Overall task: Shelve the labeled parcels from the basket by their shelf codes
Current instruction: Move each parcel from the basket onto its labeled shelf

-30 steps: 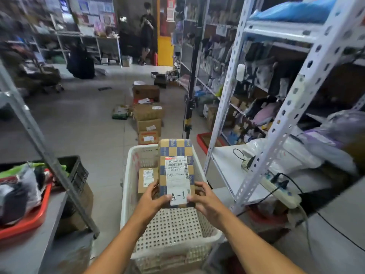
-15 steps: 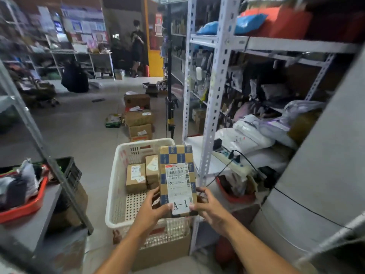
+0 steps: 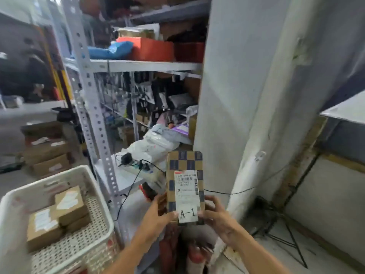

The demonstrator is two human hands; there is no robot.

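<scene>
Parcels (image 3: 57, 218) wait in the white basket (image 3: 102, 212) at lower left. Right of it stands the metal shelf rack (image 3: 138, 66). The left hand (image 3: 158, 216) and right hand (image 3: 217, 216) each pinch the checkered parcel (image 3: 184, 167) by its lower edges, fingers clamped, holding it upright, probably to read its A-1 label (image 3: 187, 212). Half a second ago it hung over the basket; now it is beside the rack.
</scene>
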